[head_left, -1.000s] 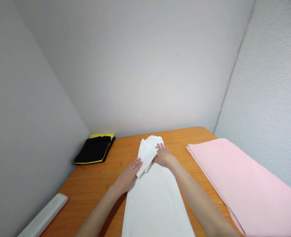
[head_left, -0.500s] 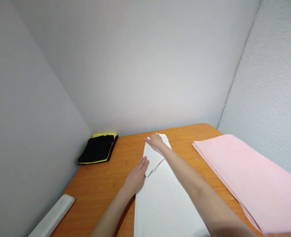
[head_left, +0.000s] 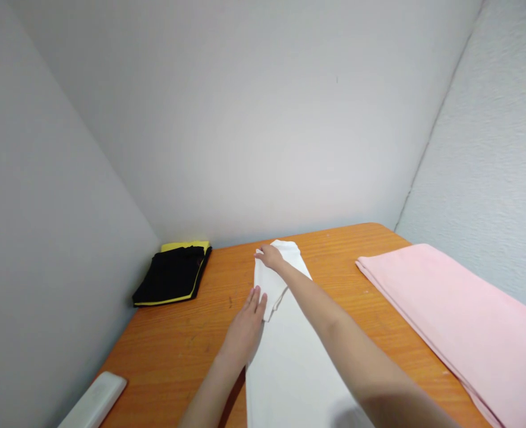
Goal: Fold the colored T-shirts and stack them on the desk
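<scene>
A white garment [head_left: 289,368], folded into a long strip, stretches from the front edge of the view to the far end of the table. Near its far end a sleeve-like flap [head_left: 271,288] with a hemmed edge lies folded over on top. My left hand [head_left: 245,327] rests along the strip's left edge with its fingers stretched out, touching the flap's lower left side. At the flap's far left corner, my right hand [head_left: 270,257] has fingers and thumb closed on the white cloth; the fingertips are partly hidden. My right forearm crosses over the strip.
The orange wooden table [head_left: 178,351] meets walls at the back and left. Folded black and yellow cloth [head_left: 171,276] lies at the back left. A folded pink cloth [head_left: 459,315] covers the right side. A white bar-shaped object [head_left: 95,398] sits at the front left.
My right hand has shifted slightly left along the far end of the white garment. My left hand stays at the left edge, and the view has turned a little.
</scene>
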### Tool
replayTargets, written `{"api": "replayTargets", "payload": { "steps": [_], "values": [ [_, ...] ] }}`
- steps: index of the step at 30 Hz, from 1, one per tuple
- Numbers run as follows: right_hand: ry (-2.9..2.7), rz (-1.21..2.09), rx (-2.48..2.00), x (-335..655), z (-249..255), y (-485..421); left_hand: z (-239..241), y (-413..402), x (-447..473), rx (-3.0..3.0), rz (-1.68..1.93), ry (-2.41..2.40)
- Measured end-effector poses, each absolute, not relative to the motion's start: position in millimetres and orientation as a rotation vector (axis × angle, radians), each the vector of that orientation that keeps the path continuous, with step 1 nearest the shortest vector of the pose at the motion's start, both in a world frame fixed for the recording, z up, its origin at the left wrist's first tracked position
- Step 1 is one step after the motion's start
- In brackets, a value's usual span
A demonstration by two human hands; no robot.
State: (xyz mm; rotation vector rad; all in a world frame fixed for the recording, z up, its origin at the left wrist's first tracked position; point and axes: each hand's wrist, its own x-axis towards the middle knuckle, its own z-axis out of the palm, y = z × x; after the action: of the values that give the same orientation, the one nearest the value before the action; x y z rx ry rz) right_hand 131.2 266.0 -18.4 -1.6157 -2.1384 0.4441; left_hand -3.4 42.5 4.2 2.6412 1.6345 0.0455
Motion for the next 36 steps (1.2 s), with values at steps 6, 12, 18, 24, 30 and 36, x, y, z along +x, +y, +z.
{"api": "replayTargets", "payload": {
  "steps": [6, 12, 18, 24, 30, 36],
  "values": [
    [-2.190, 0.388, -1.530, 122, -20, 263, 7, 45, -13, 2.649, 0.075, 1.647],
    [-2.222, 0.443, -1.464, 137, -7, 263, 17, 33, -4, 2.805, 0.364, 1.418],
    [-2.142, 0.385, -1.552, 201, 1, 244, 19, 21, 15, 2.800, 0.482, 1.421],
    [-2.133, 0.387, -1.605, 241, -15, 204, 11, 24, 19, 2.779, 0.471, 1.528],
    [-2.066, 0.410, -1.650, 237, -24, 195, 26, 24, 30, 2.918, 0.314, 1.614],
    [-2.018, 0.420, -1.661, 236, -25, 193, 31, 29, 43, 3.033, 0.154, 1.669]
  ]
}}
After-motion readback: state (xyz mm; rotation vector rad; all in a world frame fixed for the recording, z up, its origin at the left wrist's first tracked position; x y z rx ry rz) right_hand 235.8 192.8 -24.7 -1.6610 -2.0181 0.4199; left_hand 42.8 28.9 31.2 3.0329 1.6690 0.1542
